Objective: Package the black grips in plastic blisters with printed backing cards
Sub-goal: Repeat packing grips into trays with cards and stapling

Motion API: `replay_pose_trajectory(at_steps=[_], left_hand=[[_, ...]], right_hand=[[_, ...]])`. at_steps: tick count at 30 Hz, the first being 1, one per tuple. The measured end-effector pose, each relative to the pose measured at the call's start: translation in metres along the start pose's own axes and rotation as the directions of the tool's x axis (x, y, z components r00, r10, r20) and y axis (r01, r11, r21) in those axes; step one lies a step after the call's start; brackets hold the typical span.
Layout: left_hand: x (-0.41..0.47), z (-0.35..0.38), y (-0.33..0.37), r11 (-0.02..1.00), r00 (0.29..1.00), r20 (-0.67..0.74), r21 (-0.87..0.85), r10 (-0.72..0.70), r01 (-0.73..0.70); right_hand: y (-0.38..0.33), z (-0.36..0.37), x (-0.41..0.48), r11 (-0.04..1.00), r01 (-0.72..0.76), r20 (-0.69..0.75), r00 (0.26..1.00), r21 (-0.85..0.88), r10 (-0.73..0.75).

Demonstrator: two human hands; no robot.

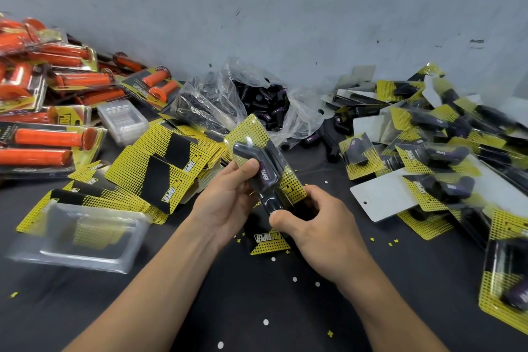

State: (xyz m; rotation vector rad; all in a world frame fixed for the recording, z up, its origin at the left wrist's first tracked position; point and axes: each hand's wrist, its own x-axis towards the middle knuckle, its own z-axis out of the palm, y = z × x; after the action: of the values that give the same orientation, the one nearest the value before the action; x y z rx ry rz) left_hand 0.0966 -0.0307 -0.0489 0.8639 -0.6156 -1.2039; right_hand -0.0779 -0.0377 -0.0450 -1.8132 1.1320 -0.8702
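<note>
Both hands curl round one blister pack (288,180) held above the dark table (257,308): left hand (228,200) thumb over the black grip (243,150), right hand (317,226) pinching the lower end. Hemmed in: backing cards (165,168) and empty blisters (85,240) to the left, bag of grips (257,100) behind, finished packs (428,151) heaped to the right, orange packs (43,80) at far left.

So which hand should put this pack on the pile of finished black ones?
Probably the right hand. It grips the lower end of the pack, and the pile of finished packs lies on its side. The left hand, holding the middle, would have to cross over.
</note>
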Motion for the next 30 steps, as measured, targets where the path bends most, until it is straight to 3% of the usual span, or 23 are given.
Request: replay_pose_trajectory(at_steps=[11, 14, 17, 22, 24, 26, 28, 30], left_hand=[[0.001, 0.000, -0.002, 1.000, 0.998, 0.055, 0.002, 0.022, -0.022], [0.002, 0.001, -0.005, 1.000, 1.000, 0.006, -0.005, 0.028, -0.028], [0.005, 0.001, -0.009, 0.999, 0.995, -0.095, 0.015, 0.035, -0.033], [0.010, -0.004, -0.002, 0.998, 0.970, -0.238, -0.032, 0.052, -0.061], [0.009, -0.004, 0.000, 0.999, 0.968, -0.245, -0.013, 0.048, -0.053], [0.005, -0.003, 0.000, 0.999, 0.972, -0.233, 0.024, 0.033, -0.028], [0.003, -0.002, -0.001, 0.999, 0.978, -0.208, 0.046, 0.024, -0.015], [0.002, 0.000, 0.000, 1.000, 0.978, -0.206, 0.014, 0.014, -0.011]], right_hand=[[-0.004, 0.002, 0.008, 0.995, -0.086, -0.062, 0.994, 0.047, 0.089], [-0.004, -0.008, 0.014, 0.992, -0.128, 0.078, 0.989, 0.010, 0.126], [0.000, -0.018, 0.014, 0.975, -0.203, 0.192, 0.964, 0.093, 0.182], [0.008, -0.022, 0.014, 0.963, -0.268, -0.032, 0.963, 0.036, 0.269], [0.008, -0.021, 0.015, 0.964, -0.216, -0.177, 0.966, -0.153, 0.189], [0.006, -0.017, 0.012, 0.958, -0.098, -0.349, 0.937, -0.269, -0.003], [0.000, -0.011, 0.007, 0.951, 0.098, -0.446, 0.866, -0.293, -0.227], [-0.004, -0.003, 0.002, 0.945, 0.218, -0.450, 0.838, -0.244, -0.310]])
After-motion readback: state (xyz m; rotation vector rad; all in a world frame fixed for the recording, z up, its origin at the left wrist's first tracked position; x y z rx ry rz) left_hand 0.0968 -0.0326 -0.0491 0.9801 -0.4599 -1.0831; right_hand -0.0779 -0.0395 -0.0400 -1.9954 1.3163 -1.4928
